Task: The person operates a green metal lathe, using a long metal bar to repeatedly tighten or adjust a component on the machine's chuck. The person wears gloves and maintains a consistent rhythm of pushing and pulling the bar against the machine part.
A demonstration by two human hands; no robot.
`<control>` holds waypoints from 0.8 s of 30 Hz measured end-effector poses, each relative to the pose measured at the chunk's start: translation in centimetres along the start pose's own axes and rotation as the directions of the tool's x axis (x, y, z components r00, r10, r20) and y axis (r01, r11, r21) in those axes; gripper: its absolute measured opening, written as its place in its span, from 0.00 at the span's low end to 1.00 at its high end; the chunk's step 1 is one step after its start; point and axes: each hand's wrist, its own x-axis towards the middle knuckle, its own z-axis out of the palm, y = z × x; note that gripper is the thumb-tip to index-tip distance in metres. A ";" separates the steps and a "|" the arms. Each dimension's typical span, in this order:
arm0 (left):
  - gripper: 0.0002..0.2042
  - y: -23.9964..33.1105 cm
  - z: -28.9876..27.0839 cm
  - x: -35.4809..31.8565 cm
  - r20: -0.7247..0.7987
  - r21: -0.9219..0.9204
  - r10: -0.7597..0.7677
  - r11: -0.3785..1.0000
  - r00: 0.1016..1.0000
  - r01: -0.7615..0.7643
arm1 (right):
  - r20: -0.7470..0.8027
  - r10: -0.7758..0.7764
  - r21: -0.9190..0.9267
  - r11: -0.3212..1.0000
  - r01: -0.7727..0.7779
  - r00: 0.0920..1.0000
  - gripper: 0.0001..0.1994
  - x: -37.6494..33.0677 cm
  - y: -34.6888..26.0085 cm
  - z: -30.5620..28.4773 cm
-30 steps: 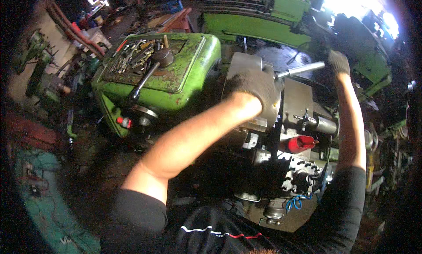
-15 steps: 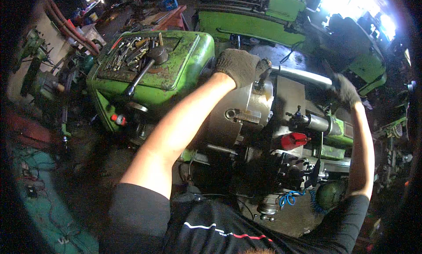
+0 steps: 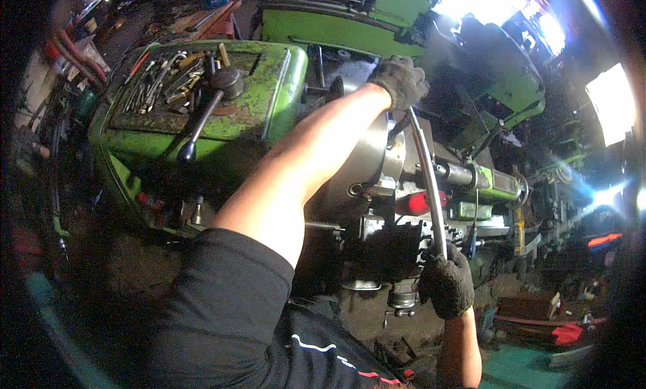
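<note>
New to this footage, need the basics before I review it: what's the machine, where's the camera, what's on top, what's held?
No robot here: the grips are a person's two hands in dark gloves. The view comes from a wide fisheye camera on the person's head, looking down, so straight edges bend near the rim.

The machine looks like a lathe. Its green housing is at left, with loose hand tools and a long lever on top. Beside it is the big round metal chuck.

The right grip is closed round the lower end of a long metal bar. The left grip is curled at the upper end, by the chuck; exactly what it grasps is hidden.
</note>
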 end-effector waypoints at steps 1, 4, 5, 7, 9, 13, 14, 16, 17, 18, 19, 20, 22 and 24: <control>0.18 0.5 0.3 0.0 -0.078 -0.073 -0.116 0.991 0.990 0.110 | 0.071 -0.026 0.075 0.997 0.021 0.997 0.21 0.3 0.2 -0.2; 0.41 0.2 4.4 1.8 0.166 -0.005 -0.397 0.915 0.903 0.403 | 0.201 -0.089 -0.032 0.995 0.098 0.976 0.22 3.5 -0.4 0.6; 0.42 2.5 4.6 1.0 0.182 -0.106 -0.430 0.886 0.885 0.452 | 0.196 -0.086 -0.104 0.989 0.108 0.977 0.23 4.7 -0.4 0.4; 0.41 6.6 1.8 -1.3 0.192 -0.288 -0.490 0.800 0.851 0.526 | 0.293 -0.046 0.033 0.999 0.038 0.955 0.23 5.0 -0.9 0.6; 0.38 7.5 -0.9 -2.3 0.203 -0.083 -0.500 0.848 0.842 0.523 | 0.234 -0.054 0.056 0.998 0.042 0.971 0.22 5.7 0.7 0.5; 0.34 6.7 -1.0 -1.6 0.399 0.413 -0.305 0.902 0.865 0.128 | 0.262 -0.060 0.219 0.976 0.002 0.963 0.14 4.6 1.2 2.6; 0.34 6.5 -0.7 -1.7 0.412 0.362 -0.281 0.923 0.867 0.127 | 0.215 -0.059 0.193 0.981 0.016 0.975 0.14 4.7 2.5 3.5; 0.37 5.2 -0.6 -1.1 0.397 0.188 -0.211 0.971 0.893 0.146 | 0.104 0.027 0.244 0.968 -0.052 0.994 0.11 4.1 2.5 7.8; 0.40 3.8 -1.0 -1.1 0.367 0.060 -0.189 0.982 0.911 0.180 | 0.075 0.022 0.321 0.946 -0.045 0.997 0.09 4.2 2.9 11.1; 0.43 3.9 -1.0 -1.2 0.342 -0.101 -0.133 0.979 0.930 0.177 | -0.003 -0.112 0.415 0.904 0.103 0.994 0.06 4.9 5.3 14.7; 0.46 4.9 -0.9 -1.0 0.346 -0.159 -0.070 0.978 0.936 0.132 | -0.055 -0.113 0.431 0.893 0.126 0.992 0.07 5.6 5.0 18.6; 0.49 6.6 -0.4 -1.4 0.364 -0.235 0.000 0.968 0.931 0.091 | -0.121 -0.094 0.444 0.885 0.139 0.988 0.08 5.8 5.1 22.1; 0.55 6.6 -0.4 -0.9 0.445 -0.089 0.045 0.996 0.895 -0.005 | -0.124 -0.391 0.473 0.785 0.401 0.912 0.15 7.2 5.1 24.8; 0.60 6.1 1.7 -0.2 0.385 -0.082 0.076 0.995 0.920 -0.048 | -0.094 -0.390 0.448 0.805 0.389 0.916 0.16 7.1 5.0 24.6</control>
